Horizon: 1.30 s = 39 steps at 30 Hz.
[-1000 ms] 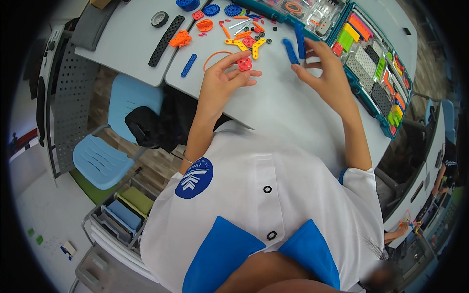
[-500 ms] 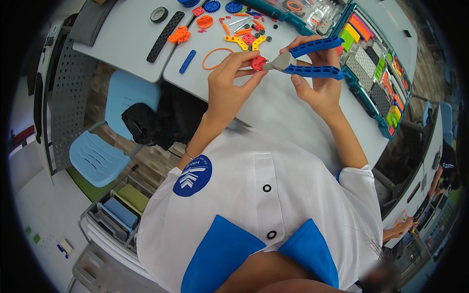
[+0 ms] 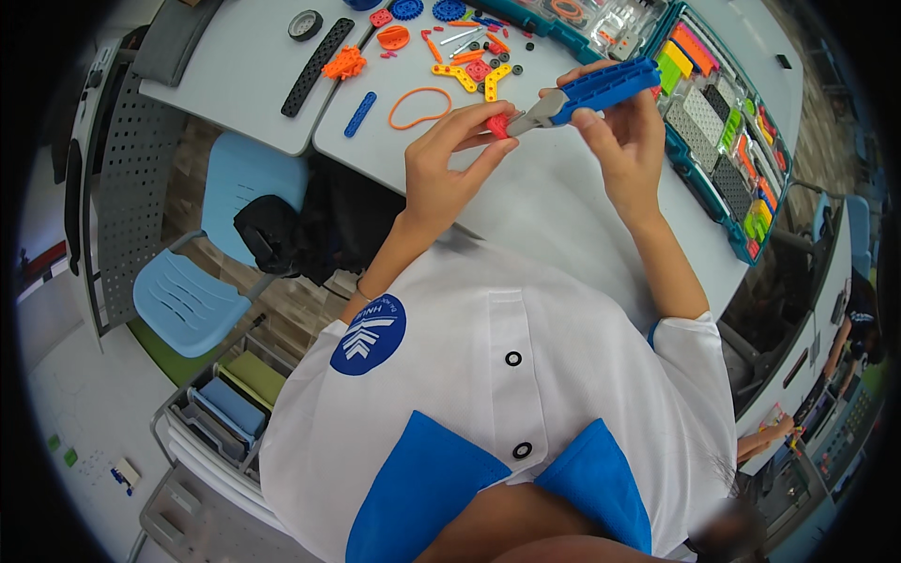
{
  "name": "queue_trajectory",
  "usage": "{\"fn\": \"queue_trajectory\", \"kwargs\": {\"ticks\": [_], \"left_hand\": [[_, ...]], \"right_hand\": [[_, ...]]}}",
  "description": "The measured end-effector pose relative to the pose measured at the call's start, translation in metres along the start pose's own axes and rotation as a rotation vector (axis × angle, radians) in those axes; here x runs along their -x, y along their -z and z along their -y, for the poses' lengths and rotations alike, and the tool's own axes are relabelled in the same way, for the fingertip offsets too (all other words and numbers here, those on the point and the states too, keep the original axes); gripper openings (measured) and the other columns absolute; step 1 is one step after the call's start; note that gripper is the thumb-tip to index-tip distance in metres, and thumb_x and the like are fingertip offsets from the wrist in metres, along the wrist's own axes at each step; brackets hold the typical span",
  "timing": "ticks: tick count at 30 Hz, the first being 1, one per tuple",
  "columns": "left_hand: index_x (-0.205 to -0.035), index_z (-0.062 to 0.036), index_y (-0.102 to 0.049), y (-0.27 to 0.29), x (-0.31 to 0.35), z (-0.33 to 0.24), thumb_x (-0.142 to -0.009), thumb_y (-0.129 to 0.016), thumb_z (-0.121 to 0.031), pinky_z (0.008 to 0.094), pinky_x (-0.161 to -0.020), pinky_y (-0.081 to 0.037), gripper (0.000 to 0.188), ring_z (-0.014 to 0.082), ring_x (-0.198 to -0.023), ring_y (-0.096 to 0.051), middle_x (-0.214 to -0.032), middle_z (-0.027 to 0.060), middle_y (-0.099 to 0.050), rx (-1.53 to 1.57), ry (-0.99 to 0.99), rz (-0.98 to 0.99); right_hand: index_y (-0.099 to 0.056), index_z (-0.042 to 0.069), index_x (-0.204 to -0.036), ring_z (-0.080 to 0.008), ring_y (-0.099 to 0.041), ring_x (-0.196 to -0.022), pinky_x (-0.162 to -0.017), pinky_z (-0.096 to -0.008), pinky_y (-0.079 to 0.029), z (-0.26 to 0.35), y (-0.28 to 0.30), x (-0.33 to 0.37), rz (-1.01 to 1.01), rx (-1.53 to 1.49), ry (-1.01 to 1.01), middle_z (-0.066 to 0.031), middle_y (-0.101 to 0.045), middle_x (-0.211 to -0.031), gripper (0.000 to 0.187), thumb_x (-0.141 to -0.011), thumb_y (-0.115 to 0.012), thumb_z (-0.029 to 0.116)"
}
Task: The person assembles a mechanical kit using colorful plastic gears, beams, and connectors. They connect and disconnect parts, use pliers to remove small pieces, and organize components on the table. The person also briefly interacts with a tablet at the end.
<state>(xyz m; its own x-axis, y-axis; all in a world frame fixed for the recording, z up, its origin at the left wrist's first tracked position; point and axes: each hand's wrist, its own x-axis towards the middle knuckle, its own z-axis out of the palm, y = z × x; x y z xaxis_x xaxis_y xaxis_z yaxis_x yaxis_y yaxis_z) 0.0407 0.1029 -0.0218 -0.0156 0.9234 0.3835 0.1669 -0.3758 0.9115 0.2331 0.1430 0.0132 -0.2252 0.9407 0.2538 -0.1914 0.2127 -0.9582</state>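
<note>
Between the thumb and fingers of my left hand (image 3: 446, 169) is a small red plastic building piece (image 3: 498, 125). My right hand (image 3: 621, 141) is closed around the blue handles of a pair of pliers (image 3: 601, 91), seen almost edge-on. Their grey jaws (image 3: 537, 114) point left and meet the red piece; whether they bite on it I cannot tell. Beyond the hands lie two yellow angled connectors (image 3: 456, 79) with a red piece between them. An orange rubber band (image 3: 419, 108) and a blue perforated beam (image 3: 360, 114) lie left of them on the table.
A teal-edged case (image 3: 718, 197) full of colourful parts stands open at the right. Blue gears (image 3: 406, 9), an orange gear piece (image 3: 344, 63), a long black beam (image 3: 317, 68) and a wheel (image 3: 304, 25) lie at the far left. A light-blue chair (image 3: 190, 305) stands left of me.
My right hand has turned the pliers, and the two handles, spread apart before, now overlap in view. My left hand keeps the red piece in nearly the same place.
</note>
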Motion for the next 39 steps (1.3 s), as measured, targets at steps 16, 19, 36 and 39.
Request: {"fn": "queue_trajectory", "kwargs": {"ticks": [16,19,36,39], "left_hand": [[-0.118,0.0094,-0.060,0.015,-0.003,0.003,-0.089,-0.066,0.004,0.0293,-0.085,-0.058,0.030,0.0257,-0.103,-0.069,-0.107,0.0165,-0.065,0.217,0.328,-0.122],[-0.120,0.0084,-0.057,0.020,-0.008,0.008,-0.093,-0.063,-0.001,0.0301,-0.081,-0.059,0.030,0.0234,-0.098,-0.069,-0.108,0.0164,-0.063,0.229,0.357,-0.161],[-0.117,0.0064,-0.058,0.010,-0.017,0.018,-0.096,-0.052,-0.002,0.0236,-0.061,-0.049,0.024,0.0125,-0.074,-0.061,-0.102,0.0114,-0.060,0.337,0.451,-0.029],[-0.117,0.0061,-0.059,0.010,-0.015,0.017,-0.095,-0.051,-0.001,0.0225,-0.060,-0.047,0.024,0.0103,-0.071,-0.059,-0.102,0.0105,-0.060,0.309,0.478,-0.015]], "right_hand": [[-0.049,-0.004,-0.122,-0.0182,-0.062,-0.101,-0.083,-0.0300,-0.057,-0.014,0.012,-0.084,-0.101,0.365,0.159,-0.0114,-0.061,-0.108,0.042,-0.086,-0.069,0.005],[-0.045,-0.008,-0.125,-0.0218,-0.063,-0.105,-0.086,-0.0326,-0.058,-0.035,0.017,-0.085,-0.027,0.496,0.013,-0.0177,-0.061,-0.110,0.055,-0.083,-0.074,0.013],[-0.037,0.000,-0.136,-0.0167,-0.060,-0.098,-0.082,-0.0291,-0.054,-0.039,0.024,-0.084,0.017,0.373,-0.059,-0.0114,-0.056,-0.112,0.067,-0.081,-0.076,0.009],[-0.034,0.000,-0.138,-0.0161,-0.061,-0.096,-0.080,-0.0283,-0.054,-0.048,0.029,-0.085,0.027,0.306,-0.089,-0.0117,-0.057,-0.112,0.073,-0.080,-0.077,0.009]]}}
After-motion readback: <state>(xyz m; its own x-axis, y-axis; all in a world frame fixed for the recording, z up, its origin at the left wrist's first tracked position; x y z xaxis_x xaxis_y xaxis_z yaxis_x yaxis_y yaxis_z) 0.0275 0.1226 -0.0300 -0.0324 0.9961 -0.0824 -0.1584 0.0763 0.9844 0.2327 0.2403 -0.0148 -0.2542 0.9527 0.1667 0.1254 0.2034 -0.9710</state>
